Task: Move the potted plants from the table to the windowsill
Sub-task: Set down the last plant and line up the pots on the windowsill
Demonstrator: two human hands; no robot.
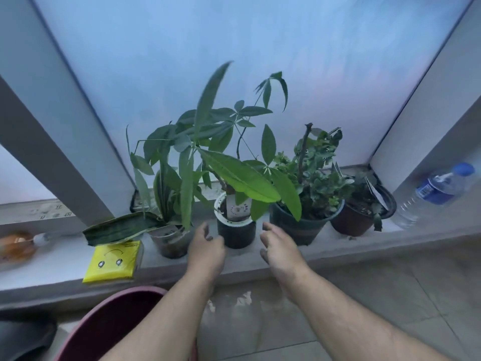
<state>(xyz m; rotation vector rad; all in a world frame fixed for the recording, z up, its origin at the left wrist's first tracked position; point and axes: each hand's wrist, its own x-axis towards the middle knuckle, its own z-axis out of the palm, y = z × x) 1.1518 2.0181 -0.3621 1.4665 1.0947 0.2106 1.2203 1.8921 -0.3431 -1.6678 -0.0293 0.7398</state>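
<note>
Head view: four potted plants stand in a row on the windowsill (260, 259) against the frosted pane. From the person's left they are a clear pot (170, 242) with long striped leaves, a black pot (236, 234) with a white inner rim and broad green leaves, a dark green pot (299, 227) with a bushy small-leaved plant, and a brown pot (351, 221) at the far end.

The left hand (207, 247) and the right hand (279, 250) flank the black pot, one on each side. Both have loosely spread fingers and hold nothing. The left fingertips sit just beside the pot wall; whether they touch it cannot be told. The right hand is clearly apart from it.

Judging by this, the step in hand is either setting down or letting go of the black pot on the sill. No table is in view, so whether any plants remain to fetch cannot be told.

A yellow packet (114, 261) lies on the sill at the left, and a water bottle (434, 194) leans at the right.
</note>
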